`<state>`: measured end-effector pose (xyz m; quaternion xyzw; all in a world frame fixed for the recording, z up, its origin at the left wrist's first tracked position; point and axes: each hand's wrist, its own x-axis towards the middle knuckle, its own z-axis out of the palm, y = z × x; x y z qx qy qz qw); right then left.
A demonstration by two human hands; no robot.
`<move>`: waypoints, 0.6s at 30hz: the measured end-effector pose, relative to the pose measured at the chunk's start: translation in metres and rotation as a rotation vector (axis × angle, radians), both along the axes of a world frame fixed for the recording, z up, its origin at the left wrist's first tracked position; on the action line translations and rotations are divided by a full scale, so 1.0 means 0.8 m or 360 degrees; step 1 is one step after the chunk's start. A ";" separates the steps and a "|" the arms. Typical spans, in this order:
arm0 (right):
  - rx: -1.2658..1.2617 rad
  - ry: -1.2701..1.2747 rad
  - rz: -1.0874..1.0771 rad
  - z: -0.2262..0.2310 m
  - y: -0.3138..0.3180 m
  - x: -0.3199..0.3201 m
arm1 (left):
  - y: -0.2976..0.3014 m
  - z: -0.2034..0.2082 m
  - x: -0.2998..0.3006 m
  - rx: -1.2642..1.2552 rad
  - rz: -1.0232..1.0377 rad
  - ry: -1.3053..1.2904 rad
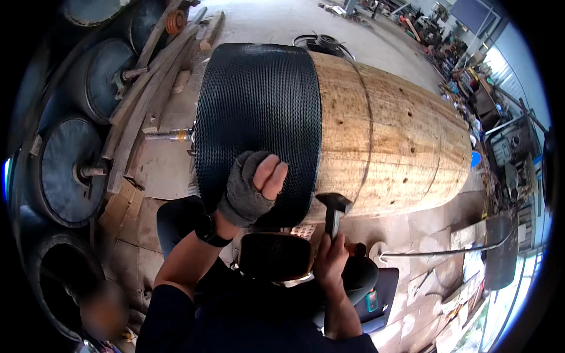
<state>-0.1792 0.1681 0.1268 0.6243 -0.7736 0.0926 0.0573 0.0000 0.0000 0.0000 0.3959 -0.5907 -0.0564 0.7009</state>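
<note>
A big wooden roller (391, 141) lies across in front of me, its left part wrapped in black ridged, toothed strip (259, 100). Against the lower part of this wrapping is my left hand (250, 187), in a grey fingerless glove. Its fingers are curled closed; what they hold, if anything, is hidden. My right hand (331, 263) grips the handle of a hammer (334, 203). The hammer's dark head is close to the roller's near side, just right of the wrapping's edge. From the roller's left end juts a metal shaft (168, 136).
Several dark rollers (69, 170) with shafts stand along the left, beside long wooden beams (138, 112). Beyond the roller lies a dark coil (323, 44). A dark box-like thing (275, 255) sits between my arms. Clutter lines the right wall, and a bent metal rod (441, 253) extends at the right.
</note>
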 end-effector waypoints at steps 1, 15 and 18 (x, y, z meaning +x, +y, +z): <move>-0.0032 -0.0151 0.0017 0.004 0.005 0.023 | -0.003 -0.012 0.011 0.0061 -0.0006 -0.0027; -0.0839 -0.1054 0.0051 -0.210 -0.178 0.260 | -0.142 -0.014 0.280 -0.0375 0.0173 -0.1230; -0.0479 -0.0775 -0.0126 -0.192 -0.209 0.260 | -0.144 -0.011 0.282 -0.0340 0.0156 -0.1245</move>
